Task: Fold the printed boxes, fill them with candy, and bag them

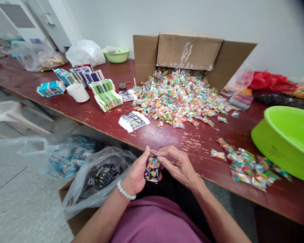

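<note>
My left hand (138, 172), with a beaded bracelet at the wrist, holds a small dark printed box (152, 168) just off the table's front edge. My right hand (176, 163) pinches at the box's top end, where a pale flap shows between thumb and fingers. Beyond my hands a stack of flat purple and white boxes (134, 121) lies on the red table (167, 136). Behind it spreads a large heap of wrapped candies (179, 94), spilling from a cardboard box (190, 50). A smaller group of wrapped candies (248, 165) lies to the right.
A green basin (286, 145) stands at the right. Green cartons (106, 96), a white roll (78, 92) and blue boxes (51, 89) sit at the left. Below the table edge, a lined carton (78, 192) holds dark packets (107, 175). A white stool (12, 113) is far left.
</note>
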### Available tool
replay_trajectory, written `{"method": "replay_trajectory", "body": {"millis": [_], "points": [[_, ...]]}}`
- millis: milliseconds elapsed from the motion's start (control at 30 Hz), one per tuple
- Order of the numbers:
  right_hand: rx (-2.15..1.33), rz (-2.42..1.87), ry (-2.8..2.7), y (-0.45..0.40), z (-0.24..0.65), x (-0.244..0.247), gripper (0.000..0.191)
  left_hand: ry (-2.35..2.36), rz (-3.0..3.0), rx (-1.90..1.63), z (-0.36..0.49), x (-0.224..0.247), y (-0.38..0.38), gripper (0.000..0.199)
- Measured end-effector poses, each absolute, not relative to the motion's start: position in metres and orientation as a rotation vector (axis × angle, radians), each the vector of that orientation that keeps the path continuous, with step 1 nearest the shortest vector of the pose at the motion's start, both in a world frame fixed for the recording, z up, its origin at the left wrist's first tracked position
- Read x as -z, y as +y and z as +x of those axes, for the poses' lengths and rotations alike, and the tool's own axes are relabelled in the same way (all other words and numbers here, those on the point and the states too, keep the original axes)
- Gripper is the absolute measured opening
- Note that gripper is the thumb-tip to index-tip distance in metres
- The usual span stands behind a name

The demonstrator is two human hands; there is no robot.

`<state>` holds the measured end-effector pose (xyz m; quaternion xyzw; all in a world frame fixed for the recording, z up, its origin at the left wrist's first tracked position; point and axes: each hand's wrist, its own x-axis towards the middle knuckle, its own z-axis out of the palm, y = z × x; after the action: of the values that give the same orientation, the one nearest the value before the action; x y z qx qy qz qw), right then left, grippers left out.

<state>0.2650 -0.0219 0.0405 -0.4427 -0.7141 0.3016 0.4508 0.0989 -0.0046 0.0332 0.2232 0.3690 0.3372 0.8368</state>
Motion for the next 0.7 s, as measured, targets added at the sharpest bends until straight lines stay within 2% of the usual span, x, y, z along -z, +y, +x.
{"method": "replay_trajectory", "body": {"millis": [200,400,467,600,700], "points": [[-0.902,-1.073,-1.742,-0.022,0.264,-0.038,0.012,0.827,0.518,-0.763,0.095,-0.032,-0.004,0.028],[-1.082,-1.281,-1.499,-0.020,0.258,-0.031,0.020,0.969,0.846,-0.888,0.099,-0.037,-0.008,0.024],[-1.102,-1.293,-1.464,-0.018,0.256,-0.030,0.018,0.943,0.891,-0.894,0.098,-0.035,-0.008,0.030],[-1.272,-1.194,-1.297,-0.014,0.252,-0.033,0.019,0.882,0.757,-0.797,0.095,-0.030,-0.008,0.059],[-1.407,-1.099,-1.192,-0.013,0.250,-0.035,0.022,0.878,0.671,-0.753,0.094,-0.029,-0.007,0.062]]}}
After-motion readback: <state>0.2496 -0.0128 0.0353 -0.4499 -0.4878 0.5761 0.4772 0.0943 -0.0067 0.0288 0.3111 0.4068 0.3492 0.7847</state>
